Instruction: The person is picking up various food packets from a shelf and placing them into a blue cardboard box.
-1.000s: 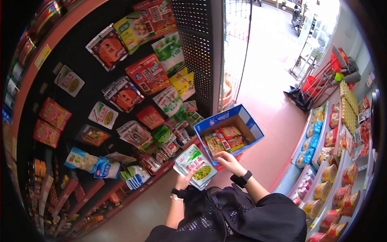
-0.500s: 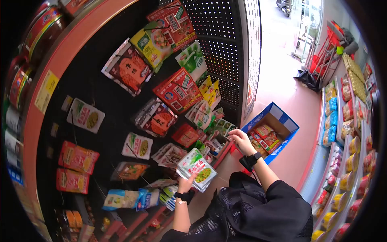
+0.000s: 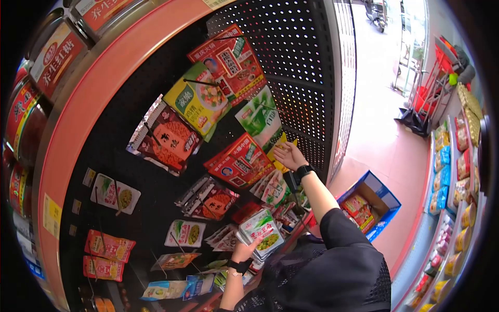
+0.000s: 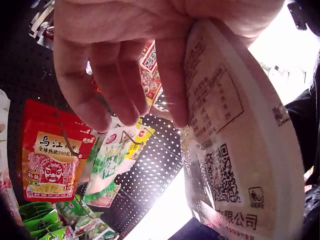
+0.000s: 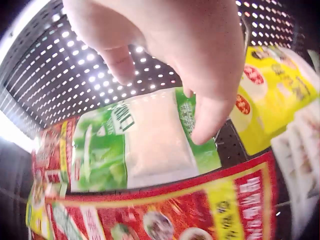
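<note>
The left hand point(image 3: 244, 251) grips a small stack of white and green packets point(image 3: 261, 232) at its lower left edge; in the left wrist view the packets' printed back point(image 4: 235, 135) stands beside the fingers. The right hand point(image 3: 291, 156) is raised in front of the hanging goods, fingers relaxed and holding nothing. Near it are a green and white bag point(image 3: 259, 115), yellow packets point(image 3: 280, 151) and a red box-like packet point(image 3: 240, 160). The right wrist view has the hand point(image 5: 185, 55) over the green bag point(image 5: 145, 140), with the yellow packets point(image 5: 275, 95) at the side; contact cannot be told.
A blue carton point(image 3: 385, 214) with red packets inside stands on the floor at the right. More packets hang on hooks at the left, such as a white one point(image 3: 115, 193). Jars point(image 3: 26, 122) line a shelf at far left. Stocked shelves point(image 3: 442, 208) run along the right.
The right hand has moved from beside the packet stack up to the hanging goods. The left hand still grips the stack. The head view has shifted closer to the rack.
</note>
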Available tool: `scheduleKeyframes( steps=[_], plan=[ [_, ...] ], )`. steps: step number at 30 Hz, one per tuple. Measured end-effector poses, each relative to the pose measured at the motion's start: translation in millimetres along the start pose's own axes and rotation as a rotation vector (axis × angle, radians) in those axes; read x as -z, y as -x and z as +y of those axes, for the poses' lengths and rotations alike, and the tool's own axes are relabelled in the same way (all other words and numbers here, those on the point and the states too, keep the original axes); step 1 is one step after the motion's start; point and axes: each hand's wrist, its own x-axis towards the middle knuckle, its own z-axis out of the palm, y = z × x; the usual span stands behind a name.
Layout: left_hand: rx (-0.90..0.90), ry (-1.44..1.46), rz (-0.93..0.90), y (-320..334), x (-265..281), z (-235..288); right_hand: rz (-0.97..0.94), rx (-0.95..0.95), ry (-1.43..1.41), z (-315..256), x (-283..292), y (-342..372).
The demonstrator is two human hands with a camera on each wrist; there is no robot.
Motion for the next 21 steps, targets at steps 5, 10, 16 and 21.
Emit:
scheduleKeyframes(
  steps=[5,10,16,21],
  plan=[
    [-0.036,0.090,0.084,-6,3,-2,0.128,-0.285,-0.128,3,6,-62],
    [0.007,0.136,0.108,-8,0,-11,-0.005,-0.227,-0.086,6,11,-69],
    [0.050,0.114,0.037,-26,-4,-5,-0.297,-0.175,-0.148,-33,28,-54],
    [0.076,0.157,-0.006,-40,-11,-16,-0.072,-0.106,-0.112,-61,19,-24]
  ],
)
